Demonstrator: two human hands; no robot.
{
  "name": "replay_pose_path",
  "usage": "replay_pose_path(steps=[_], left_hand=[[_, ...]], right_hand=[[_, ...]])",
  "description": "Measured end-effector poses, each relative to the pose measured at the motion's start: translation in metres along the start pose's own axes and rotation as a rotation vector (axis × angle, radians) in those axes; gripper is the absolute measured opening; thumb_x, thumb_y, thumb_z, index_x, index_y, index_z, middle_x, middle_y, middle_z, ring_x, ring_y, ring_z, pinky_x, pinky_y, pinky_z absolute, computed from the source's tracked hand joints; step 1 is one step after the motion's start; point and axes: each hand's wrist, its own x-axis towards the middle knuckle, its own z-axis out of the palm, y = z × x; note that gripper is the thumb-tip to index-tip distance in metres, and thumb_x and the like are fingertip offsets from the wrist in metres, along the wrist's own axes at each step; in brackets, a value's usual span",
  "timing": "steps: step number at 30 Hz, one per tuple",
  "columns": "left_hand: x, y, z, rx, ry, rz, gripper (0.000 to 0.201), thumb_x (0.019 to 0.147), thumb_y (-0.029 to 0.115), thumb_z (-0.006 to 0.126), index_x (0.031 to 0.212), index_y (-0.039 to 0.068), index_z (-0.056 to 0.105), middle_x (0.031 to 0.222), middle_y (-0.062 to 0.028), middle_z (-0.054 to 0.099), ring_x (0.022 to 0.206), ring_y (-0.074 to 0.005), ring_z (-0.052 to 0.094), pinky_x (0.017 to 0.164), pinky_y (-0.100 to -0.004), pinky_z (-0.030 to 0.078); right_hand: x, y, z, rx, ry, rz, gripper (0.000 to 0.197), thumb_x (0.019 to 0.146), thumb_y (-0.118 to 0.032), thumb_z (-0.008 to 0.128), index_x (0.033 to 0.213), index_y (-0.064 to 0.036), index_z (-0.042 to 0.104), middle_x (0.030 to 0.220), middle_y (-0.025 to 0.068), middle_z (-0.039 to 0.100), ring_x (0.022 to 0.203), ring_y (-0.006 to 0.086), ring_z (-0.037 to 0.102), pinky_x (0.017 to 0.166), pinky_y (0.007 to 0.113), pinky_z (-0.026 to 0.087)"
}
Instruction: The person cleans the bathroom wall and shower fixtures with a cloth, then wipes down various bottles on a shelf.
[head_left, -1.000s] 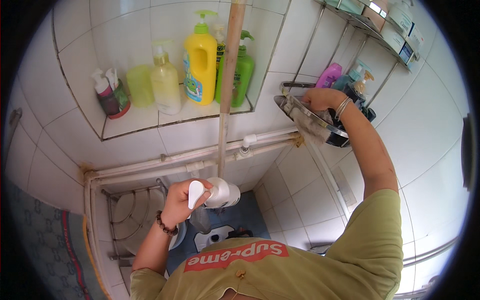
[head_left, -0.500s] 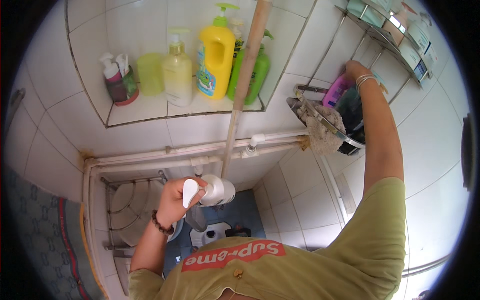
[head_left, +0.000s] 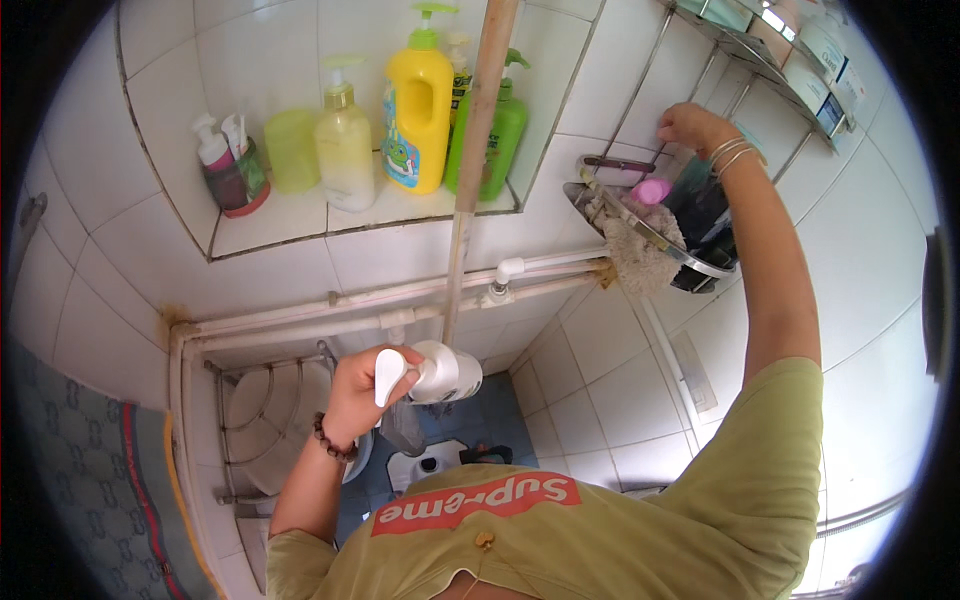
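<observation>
My left hand (head_left: pixel 357 393) is closed round the neck of a white pump bottle (head_left: pixel 447 374), which tilts with its white pump head (head_left: pixel 392 375) toward me. My right hand (head_left: pixel 692 130) is above a metal corner basket (head_left: pixel 660 236) on the wall at the right. Its fingers are curled and nothing shows in them. Below it, a pink bottle (head_left: pixel 652 190) sits low in the basket with only a small rounded part visible. Dark bottles (head_left: pixel 706 215) stand beside it, and a beige cloth (head_left: pixel 640 245) hangs over the basket's edge.
A tiled niche holds a yellow pump bottle (head_left: pixel 418 120), a green one (head_left: pixel 490 145), a pale yellow one (head_left: pixel 345 155), a green cup (head_left: pixel 292 150) and a toothbrush holder (head_left: pixel 233 180). A wooden pole (head_left: pixel 478 140) crosses in front. An upper rack (head_left: pixel 765 70) and white pipes (head_left: pixel 390 310) line the walls.
My right hand has let go of the pink bottle and risen up and left; the bottle now sits lower in the basket. My left hand still holds the white pump bottle, slightly farther right.
</observation>
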Motion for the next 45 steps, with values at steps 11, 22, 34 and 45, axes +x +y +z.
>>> replay_pose_path(steps=[11, 22, 34, 45], left_hand=[[-0.005, -0.004, -0.006, 0.031, 0.020, -0.005, 0.012, 0.074, 0.008, 0.061, 0.084, 0.002, 0.060, 0.074, -0.0008, 0.060, 0.066, -0.0052, 0.050, 0.060, -0.0203, 0.042], [-0.006, -0.004, 0.001, -0.054, -0.009, -0.019, 0.012, 0.074, 0.008, 0.062, 0.084, 0.002, 0.060, 0.075, -0.0001, 0.059, 0.068, -0.0046, 0.050, 0.061, -0.0200, 0.042], [-0.016, 0.000, 0.000, -0.016, 0.022, -0.039, 0.011, 0.073, 0.006, 0.062, 0.083, 0.002, 0.060, 0.076, -0.0023, 0.060, 0.069, -0.0056, 0.051, 0.062, -0.0204, 0.042], [-0.006, 0.000, 0.010, -0.019, -0.052, -0.082, 0.010, 0.074, 0.006, 0.061, 0.083, 0.002, 0.060, 0.076, -0.0022, 0.061, 0.070, -0.0054, 0.052, 0.063, -0.0213, 0.043]], right_hand=[[-0.046, -0.035, 0.023, -0.078, -0.182, -0.496, 0.042, 0.065, -0.020, 0.066, 0.103, -0.0091, 0.053, 0.090, 0.0152, 0.059, 0.084, 0.0303, 0.055, 0.071, 0.034, 0.044], [-0.030, -0.024, 0.051, 0.039, 0.205, -0.432, 0.031, 0.064, -0.005, 0.059, 0.094, -0.0090, 0.050, 0.076, 0.0101, 0.056, 0.073, 0.0240, 0.054, 0.066, 0.032, 0.044], [-0.007, -0.016, 0.023, 0.874, -0.099, -0.394, 0.038, 0.069, 0.007, 0.050, 0.103, -0.0086, 0.047, 0.086, 0.0001, 0.047, 0.076, 0.0087, 0.047, 0.066, 0.022, 0.045], [-0.030, 0.020, -0.017, 0.598, 0.477, -0.281, 0.019, 0.072, 0.003, 0.051, 0.091, -0.0011, 0.051, 0.068, 0.0055, 0.054, 0.057, 0.0120, 0.054, 0.052, 0.025, 0.046]])
